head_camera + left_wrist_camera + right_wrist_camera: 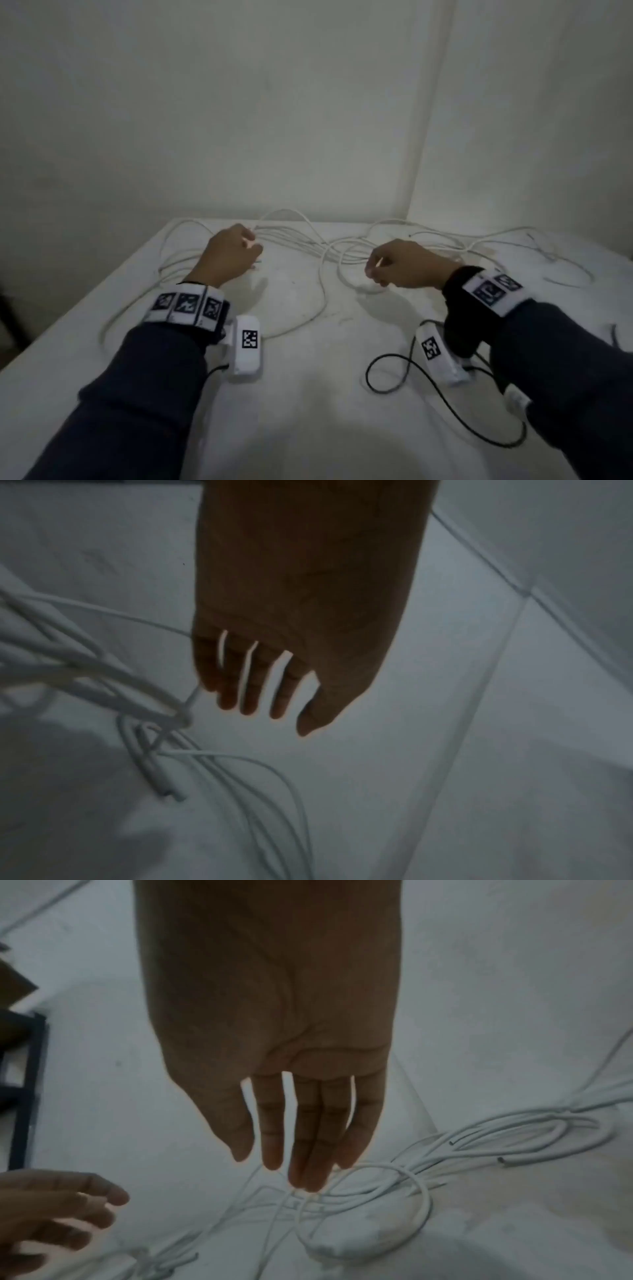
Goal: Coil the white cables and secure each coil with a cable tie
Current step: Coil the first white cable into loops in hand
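Several white cables (308, 245) lie tangled across the far half of the white table (308, 394). My left hand (251, 246) hovers at the left end of the bundle. In the left wrist view its fingers (253, 696) hang nearly straight beside the cables (103, 669), and they hold nothing. My right hand (375, 274) hangs over a cable loop (342, 270). Seen from the right wrist, this hand (291, 1161) has straight fingers, with the tips just above crossing strands and a round loop (424, 1204). No cable tie is clearly visible.
Walls rise close behind the table and meet in a corner (411, 205) at the back right. Black cords (428, 380) from the wrist cameras loop on the near right of the table. A dark frame (24, 1069) stands past the table's left edge.
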The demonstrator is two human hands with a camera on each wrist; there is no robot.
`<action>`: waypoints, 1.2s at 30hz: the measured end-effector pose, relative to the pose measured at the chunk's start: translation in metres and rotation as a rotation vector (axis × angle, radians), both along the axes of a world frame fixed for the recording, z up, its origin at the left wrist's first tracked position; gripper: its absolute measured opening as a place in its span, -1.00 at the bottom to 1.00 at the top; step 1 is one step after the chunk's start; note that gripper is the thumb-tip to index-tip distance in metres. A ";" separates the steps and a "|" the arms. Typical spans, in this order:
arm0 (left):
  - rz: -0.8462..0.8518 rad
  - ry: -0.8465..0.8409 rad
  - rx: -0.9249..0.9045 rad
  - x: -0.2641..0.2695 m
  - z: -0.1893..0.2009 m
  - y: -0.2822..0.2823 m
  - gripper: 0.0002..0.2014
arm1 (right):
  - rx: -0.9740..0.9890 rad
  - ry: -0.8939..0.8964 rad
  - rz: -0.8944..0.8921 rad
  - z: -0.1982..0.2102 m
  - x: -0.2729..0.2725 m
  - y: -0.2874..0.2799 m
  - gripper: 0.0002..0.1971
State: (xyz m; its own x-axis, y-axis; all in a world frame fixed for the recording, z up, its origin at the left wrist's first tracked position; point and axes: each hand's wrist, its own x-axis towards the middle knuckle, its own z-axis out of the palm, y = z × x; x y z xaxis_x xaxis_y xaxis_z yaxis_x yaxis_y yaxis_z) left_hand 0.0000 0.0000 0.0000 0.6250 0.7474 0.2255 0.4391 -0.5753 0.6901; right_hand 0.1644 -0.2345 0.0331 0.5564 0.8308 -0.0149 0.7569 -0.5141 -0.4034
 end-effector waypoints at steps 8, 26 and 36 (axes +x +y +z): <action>0.057 0.449 -0.011 0.009 -0.037 0.053 -0.65 | -0.007 0.232 0.021 -0.019 0.018 0.100 -0.82; 0.034 0.466 0.166 0.024 -0.002 0.019 -0.21 | -0.138 -0.434 0.204 -0.011 -0.026 0.142 -0.70; -0.070 0.508 0.123 0.002 -0.003 -0.006 -0.62 | -0.240 -0.445 0.227 0.030 -0.046 0.091 -0.70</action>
State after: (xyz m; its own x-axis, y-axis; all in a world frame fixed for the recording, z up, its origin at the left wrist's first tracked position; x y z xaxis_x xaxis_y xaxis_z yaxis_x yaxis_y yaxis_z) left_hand 0.0023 -0.0058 -0.0030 0.7256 0.6872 -0.0352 0.6585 -0.6786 0.3255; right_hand 0.1188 -0.1434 0.0635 0.3595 0.9329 -0.0225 0.9301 -0.3563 0.0891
